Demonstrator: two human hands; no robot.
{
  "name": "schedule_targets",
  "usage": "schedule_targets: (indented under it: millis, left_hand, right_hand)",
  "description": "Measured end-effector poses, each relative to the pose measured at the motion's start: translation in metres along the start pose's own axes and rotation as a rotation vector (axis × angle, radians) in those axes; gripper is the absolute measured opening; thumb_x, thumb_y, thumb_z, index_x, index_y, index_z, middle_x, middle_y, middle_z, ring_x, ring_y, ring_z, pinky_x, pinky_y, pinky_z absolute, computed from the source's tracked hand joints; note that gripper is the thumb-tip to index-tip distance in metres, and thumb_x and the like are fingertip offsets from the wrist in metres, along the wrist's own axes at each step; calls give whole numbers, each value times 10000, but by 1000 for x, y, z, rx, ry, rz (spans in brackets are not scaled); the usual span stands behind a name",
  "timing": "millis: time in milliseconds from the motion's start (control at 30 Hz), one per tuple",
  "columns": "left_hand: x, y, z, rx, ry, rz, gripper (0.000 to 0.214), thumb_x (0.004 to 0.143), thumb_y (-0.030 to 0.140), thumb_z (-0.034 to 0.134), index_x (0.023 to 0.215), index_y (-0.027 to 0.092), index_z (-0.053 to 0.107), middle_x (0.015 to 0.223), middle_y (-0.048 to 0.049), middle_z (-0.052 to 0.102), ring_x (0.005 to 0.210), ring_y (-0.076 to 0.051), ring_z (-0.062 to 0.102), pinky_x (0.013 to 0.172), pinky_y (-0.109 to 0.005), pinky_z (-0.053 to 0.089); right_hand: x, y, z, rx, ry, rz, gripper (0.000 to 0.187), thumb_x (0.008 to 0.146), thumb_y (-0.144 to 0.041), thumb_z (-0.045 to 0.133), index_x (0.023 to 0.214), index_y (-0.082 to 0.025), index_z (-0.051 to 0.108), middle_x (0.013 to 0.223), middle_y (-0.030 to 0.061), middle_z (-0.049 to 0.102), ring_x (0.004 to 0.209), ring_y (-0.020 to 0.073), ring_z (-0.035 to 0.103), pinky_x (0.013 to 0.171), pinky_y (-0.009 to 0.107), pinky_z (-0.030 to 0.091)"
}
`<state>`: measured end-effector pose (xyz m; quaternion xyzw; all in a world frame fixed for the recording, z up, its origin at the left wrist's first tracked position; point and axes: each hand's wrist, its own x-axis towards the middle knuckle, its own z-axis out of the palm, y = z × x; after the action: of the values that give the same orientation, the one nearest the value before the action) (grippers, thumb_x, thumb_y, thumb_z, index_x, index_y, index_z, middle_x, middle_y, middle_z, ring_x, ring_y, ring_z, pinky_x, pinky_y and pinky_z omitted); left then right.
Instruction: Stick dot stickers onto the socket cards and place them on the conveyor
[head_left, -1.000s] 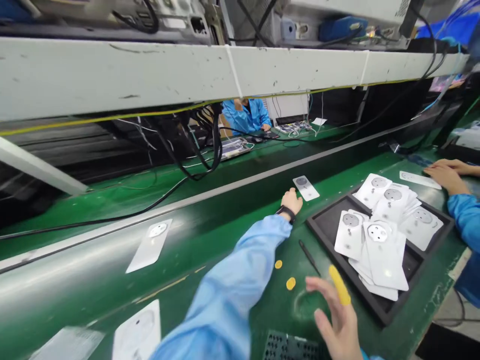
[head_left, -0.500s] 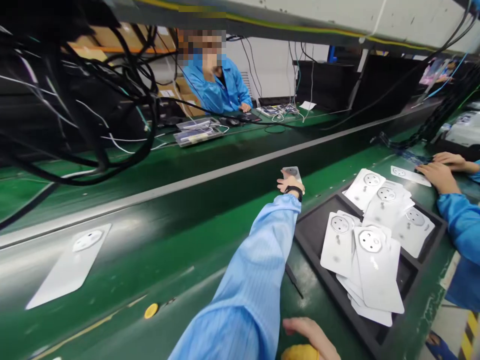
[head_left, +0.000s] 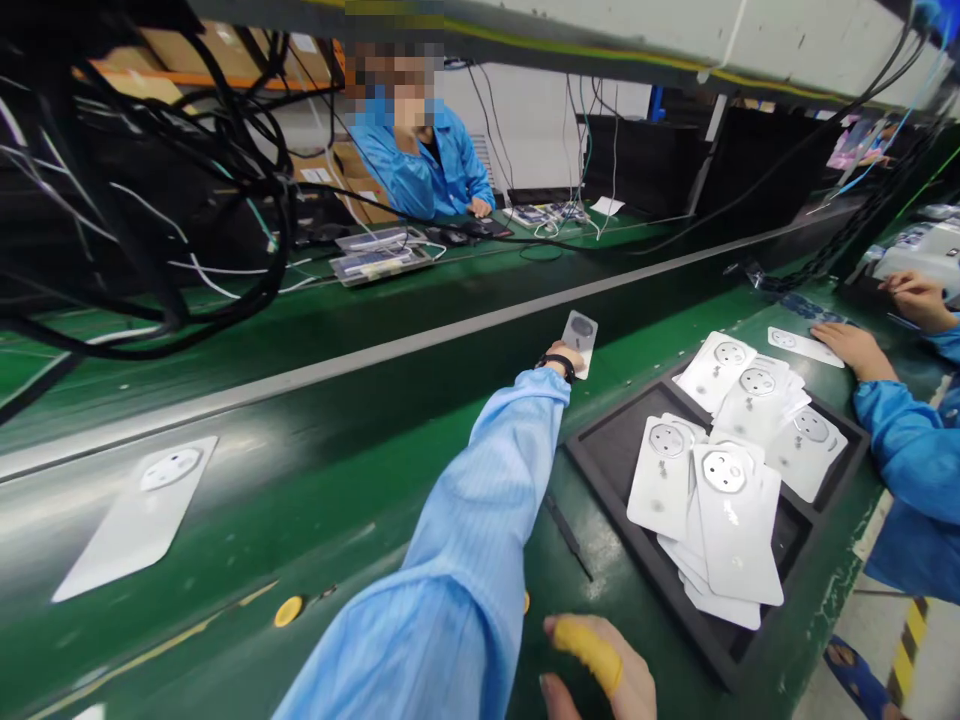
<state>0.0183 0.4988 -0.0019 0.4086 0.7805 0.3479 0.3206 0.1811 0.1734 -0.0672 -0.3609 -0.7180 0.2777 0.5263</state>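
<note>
Head view: the left hand [head_left: 561, 362] pinches a white socket card [head_left: 581, 335] by its lower end, just beyond the black tray [head_left: 630, 550]; it looks light, thin and slick, best taken by the edges. The right hand [head_left: 600, 668], wearing a yellow finger cot [head_left: 589, 652], is open and holds nothing.

The one view comes from a camera worn on the person's head, and it looks forward and down from close above the near edge of the green desk [head_left: 337, 500]. It faces across this desk toward a far desk [head_left: 225, 345] and a seated co-worker [head_left: 412, 165], while the left hand [head_left: 561, 358] is near the picture's middle and the right hand [head_left: 596, 660] is at its lower edge.
</note>
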Motion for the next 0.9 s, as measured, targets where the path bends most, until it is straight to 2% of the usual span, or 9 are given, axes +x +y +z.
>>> schedule_targets:
  millis: [100,200,300,400,467,533,633,733,900]
  left_hand:
    - [-20,-12,-20,-140,-68,0,295,906,297,612,1156,142,588,1133,-90,619,955,-211,636,799,-394,556]
    - [-68,-41,-60,-261,-55,31,260,887,213,628,1133,133,598,1100,-81,647,923,-195,653,777,-370,567]
    - [-151,-87,-112,-331,46,49,376,784,141,678,1149,125,589,1118,-85,674,976,-229,656,804,-373,561]
    - [-250,-145,-146,-355,205,23,498,724,334,715,1152,121,577,1184,-124,659,1066,-298,626,894,-453,523]
    - [-312,-187,-150,-346,331,-18,568,692,443,715,1135,120,565,1226,-155,636,1129,-318,593,979,-482,466]
    - [-362,-224,-143,-323,410,-89,559,693,496,695,1088,122,566,1187,-184,648,1109,-340,606,964,-506,472]
    - [-410,-264,-125,-263,498,-169,593,723,509,656,1170,139,533,1228,-192,623,1137,-347,593,986,-514,454]
    - [-428,-283,-115,-197,540,-206,672,725,484,650,1281,141,496,1299,-196,579,1199,-365,548,1036,-518,404]
    - [-434,-290,-115,-7,551,-168,720,783,461,565,1397,113,424,1345,-212,533,1261,-395,481,1055,-529,372]
  right_hand:
    - [3,-2,-9,-29,-77,-8,350,896,-204,588,1241,-203,529,1007,72,716,938,208,693,816,320,598]
    - [9,-3,-16,-1,-148,6,309,896,-151,589,1199,-198,554,1037,79,698,983,204,671,850,339,584]
    - [13,-4,-18,42,-176,-23,222,898,-102,573,1091,-208,597,990,64,697,942,189,672,843,340,578]
    - [8,-6,-20,61,-268,-49,315,907,-154,581,1212,-217,536,999,56,700,953,193,677,869,366,576]
    - [-5,-9,-23,13,-411,-32,488,890,-253,625,1341,-216,440,1129,86,672,1064,232,648,917,422,563]
    - [-25,-11,-27,-84,-580,-22,722,835,-354,694,1440,-208,328,1301,129,586,1224,297,553,987,507,515]
    - [-55,-12,-33,-216,-755,-83,854,836,-357,693,1511,-231,185,1450,134,451,1377,337,375,1063,600,413]
    - [-66,-6,-34,-258,-818,-146,716,918,-260,574,1516,-249,180,1462,111,443,1404,296,341,1094,592,378]
    - [-50,3,-32,-185,-768,-257,485,937,-175,497,1415,-218,427,1315,101,596,1214,243,577,1072,494,454]
